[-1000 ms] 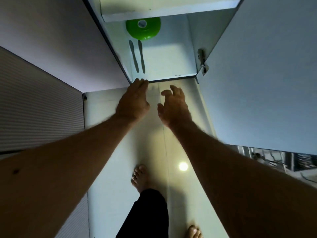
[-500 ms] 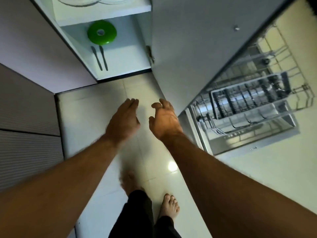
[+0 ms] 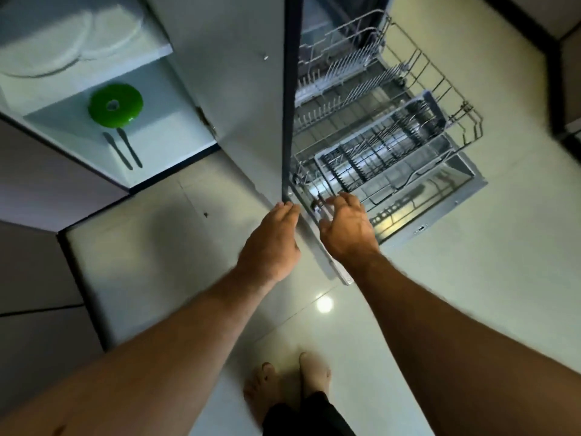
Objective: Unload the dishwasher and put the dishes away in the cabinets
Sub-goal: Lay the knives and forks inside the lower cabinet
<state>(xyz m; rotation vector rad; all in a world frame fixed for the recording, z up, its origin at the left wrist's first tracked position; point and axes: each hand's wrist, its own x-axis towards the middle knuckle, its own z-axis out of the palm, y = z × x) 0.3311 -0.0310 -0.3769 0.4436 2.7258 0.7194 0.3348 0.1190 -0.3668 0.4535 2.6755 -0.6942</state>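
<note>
Far left of both hands, open cabinet (image 3: 176,127): white plates (image 3: 75,39) on upper shelf, green lid (image 3: 115,109) and two dark utensils (image 3: 124,149) on lower shelf, well apart from the fingers. Left hand (image 3: 272,243): fingers straight, together, holding nothing, tips at the cabinet door (image 3: 251,89) bottom corner. Right hand (image 3: 345,228): fingers loosely curled, slightly apart, empty, tips just over the near edge of the dishwasher rack (image 3: 393,127). Cutlery basket (image 3: 380,146) beyond right fingertips. Bare feet (image 3: 286,382) on the floor below.

Both bare hands, left hand (image 3: 273,243) and right hand (image 3: 347,229), reach empty, fingers relaxed, toward the near corner of the grey wire dishwasher rack (image 3: 408,127); a green round plate (image 3: 115,109) lies in the open white cabinet (image 3: 163,121) at left.
</note>
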